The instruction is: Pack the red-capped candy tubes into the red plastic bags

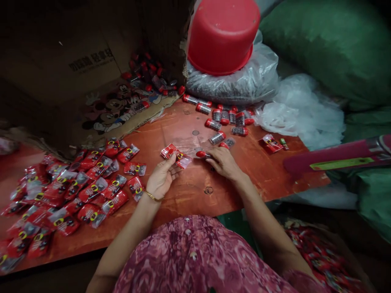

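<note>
My left hand (pixel 161 177) is closed on a small red and clear packet (pixel 176 155), held just above the reddish table (pixel 189 191). My right hand (pixel 224 162) lies to its right, fingers pinched on a small red-capped tube (pixel 201 154) whose end points at the packet's opening. A gold bracelet circles my left wrist. Several more red-capped tubes (pixel 227 118) lie loose beyond my right hand. A large heap of filled red packets (pixel 73 191) covers the table on the left.
An open cardboard box (pixel 91 81) on its side at the back left spills more tubes. A red bucket (pixel 222 34) rests on a clear bag of dark contents. White plastic (pixel 302 110), green sacks and a pink roll (pixel 342 156) crowd the right.
</note>
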The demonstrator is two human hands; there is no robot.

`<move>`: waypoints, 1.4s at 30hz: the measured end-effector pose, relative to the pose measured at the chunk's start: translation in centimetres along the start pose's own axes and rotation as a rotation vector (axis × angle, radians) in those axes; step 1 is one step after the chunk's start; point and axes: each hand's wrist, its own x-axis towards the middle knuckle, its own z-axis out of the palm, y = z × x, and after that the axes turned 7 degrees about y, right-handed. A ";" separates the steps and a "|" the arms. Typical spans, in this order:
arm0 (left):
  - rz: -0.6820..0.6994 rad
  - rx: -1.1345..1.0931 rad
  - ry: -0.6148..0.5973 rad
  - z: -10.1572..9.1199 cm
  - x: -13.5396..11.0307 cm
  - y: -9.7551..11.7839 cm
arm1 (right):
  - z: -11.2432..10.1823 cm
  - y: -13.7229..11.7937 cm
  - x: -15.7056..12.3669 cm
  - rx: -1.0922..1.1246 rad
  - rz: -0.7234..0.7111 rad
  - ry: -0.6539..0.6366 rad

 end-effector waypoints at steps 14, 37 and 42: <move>0.243 0.171 -0.086 0.1 -0.6 -1.0 | -2.3 -8.2 -1.4 0.773 0.463 -0.193; 0.317 -0.033 -0.118 0.9 0.1 -2.7 | 2.7 -10.0 -1.2 1.085 0.648 -0.079; 0.399 -0.047 -0.095 1.1 0.0 -2.9 | 3.3 -10.5 -1.5 0.635 0.451 0.293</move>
